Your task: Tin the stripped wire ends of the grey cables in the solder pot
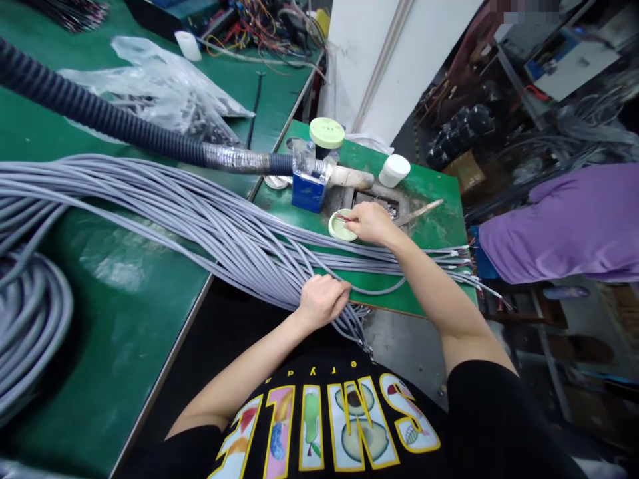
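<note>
A thick bundle of grey cables (200,219) runs from the left bench across the gap onto a small green table (439,226). My left hand (322,299) is closed around several of these cables at the table's near edge. My right hand (369,221) pinches the stripped end of one grey cable, its thin coloured wire tips touching a small round pale-green tin (340,228). A grey cable loops from that hand back toward my left hand.
A black corrugated hose (100,116) ends at a blue block (308,189) beside a recessed pot (374,201). A green-lidded jar (326,133) and a white jar (394,170) stand behind. A plastic bag of parts (164,93) lies on the left bench. A person in purple (564,226) sits at the right.
</note>
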A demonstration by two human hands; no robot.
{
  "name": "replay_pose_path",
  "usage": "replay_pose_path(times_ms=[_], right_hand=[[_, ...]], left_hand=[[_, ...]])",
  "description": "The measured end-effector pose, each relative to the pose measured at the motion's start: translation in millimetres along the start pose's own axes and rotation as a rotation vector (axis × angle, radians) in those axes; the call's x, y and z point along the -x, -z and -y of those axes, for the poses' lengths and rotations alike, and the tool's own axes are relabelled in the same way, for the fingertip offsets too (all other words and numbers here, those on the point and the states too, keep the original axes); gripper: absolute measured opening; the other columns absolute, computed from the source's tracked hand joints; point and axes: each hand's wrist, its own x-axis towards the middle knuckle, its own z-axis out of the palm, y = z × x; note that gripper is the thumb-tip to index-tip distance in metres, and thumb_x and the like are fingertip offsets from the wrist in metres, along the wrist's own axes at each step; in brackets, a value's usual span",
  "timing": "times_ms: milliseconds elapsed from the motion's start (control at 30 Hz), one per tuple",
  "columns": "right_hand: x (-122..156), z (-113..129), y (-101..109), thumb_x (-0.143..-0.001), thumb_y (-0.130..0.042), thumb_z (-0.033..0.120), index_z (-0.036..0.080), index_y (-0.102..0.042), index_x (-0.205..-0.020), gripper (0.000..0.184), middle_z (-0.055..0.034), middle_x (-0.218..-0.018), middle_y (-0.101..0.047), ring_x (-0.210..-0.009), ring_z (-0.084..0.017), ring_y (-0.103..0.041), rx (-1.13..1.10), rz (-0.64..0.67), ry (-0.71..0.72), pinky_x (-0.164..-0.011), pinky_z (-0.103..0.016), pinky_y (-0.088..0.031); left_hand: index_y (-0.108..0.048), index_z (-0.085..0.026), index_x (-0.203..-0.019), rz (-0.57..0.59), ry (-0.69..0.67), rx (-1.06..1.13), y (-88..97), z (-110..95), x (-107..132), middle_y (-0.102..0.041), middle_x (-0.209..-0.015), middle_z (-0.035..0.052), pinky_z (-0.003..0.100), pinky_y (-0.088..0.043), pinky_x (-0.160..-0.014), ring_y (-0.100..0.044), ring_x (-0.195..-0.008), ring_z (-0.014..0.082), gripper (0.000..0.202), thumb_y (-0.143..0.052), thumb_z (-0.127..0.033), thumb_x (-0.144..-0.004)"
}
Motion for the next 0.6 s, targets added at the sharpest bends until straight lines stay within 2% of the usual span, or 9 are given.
replay_pose_path(times_ms=[167,367,500,600], right_hand=[[-5.0,6.2,-1.8,-0.08,-0.051,0.029,0.019,-0.073,-0.09,0.026,-0.01,-0.09,-0.073,-0.083,-0.022,-0.063,0.093,0.075,-0.018,-0.065,-0.027,-0.036],[-2.7,7.5,-1.0,-0.08,-0.051,0.028,0.017,-0.073,-0.088,0.026,-0.0116,-0.089,-0.073,-0.082,-0.023,-0.064,0.119,0.052,-0.003,-0.062,-0.027,-0.035],[4.0,-11.6,10.2,-0.079,-0.051,0.028,0.015,-0.073,-0.083,0.026,-0.0098,-0.085,-0.072,-0.079,-0.021,-0.062,0.069,-0.025,0.007,-0.06,-0.027,-0.032],[5.3,-37.2,15.2,-0.078,-0.053,0.029,0.014,-0.074,-0.08,0.026,-0.0089,-0.08,-0.071,-0.076,-0.021,-0.061,0.051,-0.09,-0.104,-0.058,-0.027,-0.031]], left_hand=[[-0.059,-0.018,-0.088,0.006,-0.007,-0.001,0.4,0.9,1.1,-0.062,-0.063,-0.0019,0.03,-0.03,-0.056,-0.051,-0.057,0.0114,0.006,-0.054,-0.016,-0.085],[-0.058,-0.018,-0.087,-0.005,-0.016,0.001,0.6,0.7,0.3,-0.061,-0.06,-0.0021,0.03,-0.03,-0.056,-0.05,-0.056,0.0114,0.005,-0.054,-0.016,-0.084],[-0.058,-0.018,-0.086,0.002,-0.017,0.003,1.7,0.5,0.2,-0.06,-0.06,-0.0021,0.03,-0.03,-0.056,-0.05,-0.056,0.0115,0.006,-0.053,-0.017,-0.085],[-0.058,-0.018,-0.085,0.002,-0.02,0.006,2.7,0.3,-0.6,-0.059,-0.059,-0.002,0.03,-0.03,-0.056,-0.05,-0.056,0.0116,0.005,-0.053,-0.016,-0.085]])
